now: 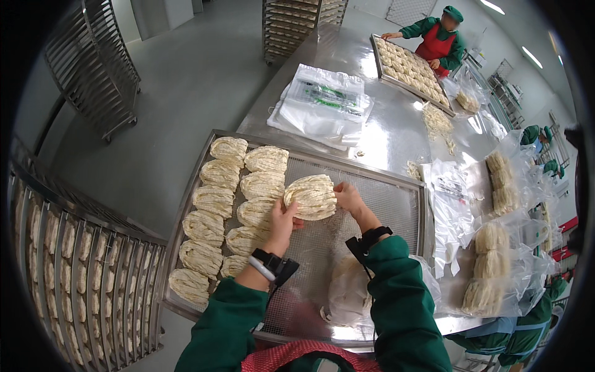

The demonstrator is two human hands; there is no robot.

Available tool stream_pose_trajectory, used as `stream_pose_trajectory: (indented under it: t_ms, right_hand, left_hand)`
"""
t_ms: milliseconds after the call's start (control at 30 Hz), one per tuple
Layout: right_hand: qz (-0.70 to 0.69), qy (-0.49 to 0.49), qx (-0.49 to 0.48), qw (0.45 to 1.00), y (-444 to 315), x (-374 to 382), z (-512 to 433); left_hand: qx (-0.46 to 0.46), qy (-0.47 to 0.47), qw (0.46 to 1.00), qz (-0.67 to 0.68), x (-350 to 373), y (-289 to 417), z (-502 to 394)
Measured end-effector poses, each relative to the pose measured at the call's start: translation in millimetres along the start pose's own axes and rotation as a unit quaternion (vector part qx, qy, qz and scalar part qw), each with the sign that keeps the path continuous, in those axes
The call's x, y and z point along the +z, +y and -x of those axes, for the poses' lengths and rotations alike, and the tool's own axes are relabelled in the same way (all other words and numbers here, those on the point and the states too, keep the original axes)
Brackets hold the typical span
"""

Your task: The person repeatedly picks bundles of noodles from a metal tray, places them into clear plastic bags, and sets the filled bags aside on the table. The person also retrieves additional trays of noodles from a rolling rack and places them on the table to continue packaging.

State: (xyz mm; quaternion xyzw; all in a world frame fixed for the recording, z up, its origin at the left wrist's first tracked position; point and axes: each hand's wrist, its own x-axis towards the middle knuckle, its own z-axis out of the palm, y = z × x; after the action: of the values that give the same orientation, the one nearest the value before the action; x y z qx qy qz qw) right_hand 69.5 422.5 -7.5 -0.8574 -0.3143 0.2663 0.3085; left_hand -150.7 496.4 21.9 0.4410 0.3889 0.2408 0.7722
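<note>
A folded bundle of pale dried noodles [310, 197] is held above a wire-mesh tray [309, 260] with a metal frame. My left hand [282, 222] grips its lower left side, thumb on top. At its right end, the fingers of my right hand [349, 199] are pinched against the noodle ends. Two columns of similar noodle bundles [213, 197] cover the tray's left part; my left forearm hides some of the nearest. Under my right forearm, a clear plastic bag [348, 293] with noodles in it rests on the tray's near right part.
Beyond the tray, a stack of printed plastic bags [325, 100] lies on the steel table [260, 111]. Bagged noodles [490, 260] stand at the right. A co-worker [439, 39] handles another full tray [409, 69]. A loaded rack [88, 274] and another rack [93, 69] stand left.
</note>
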Motion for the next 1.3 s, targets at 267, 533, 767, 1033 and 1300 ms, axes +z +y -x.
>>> stream_pose_trajectory:
  t_ms: [267,533,767,1033,1300]
  right_hand:
    - [-0.362,-0.043,0.053,0.93,-24,12,30]
    - [-0.177,-0.281,-0.032,0.943,-117,-66,126]
    - [-0.101,-0.103,-0.191,0.971,-153,-73,199]
    - [-0.333,0.024,-0.271,0.903,-61,-161,303]
    - [-0.672,0.168,-0.132,0.709,-21,-203,437]
  left_hand:
    - [-0.09,-0.027,0.996,0.0,-28,15,22]
    - [0.181,-0.022,0.93,0.318,-12,39,75]
    - [0.217,-0.105,0.949,0.204,15,56,131]
    - [0.319,-0.278,0.905,0.048,134,75,206]
    - [0.341,-0.425,0.672,-0.501,154,-2,229]
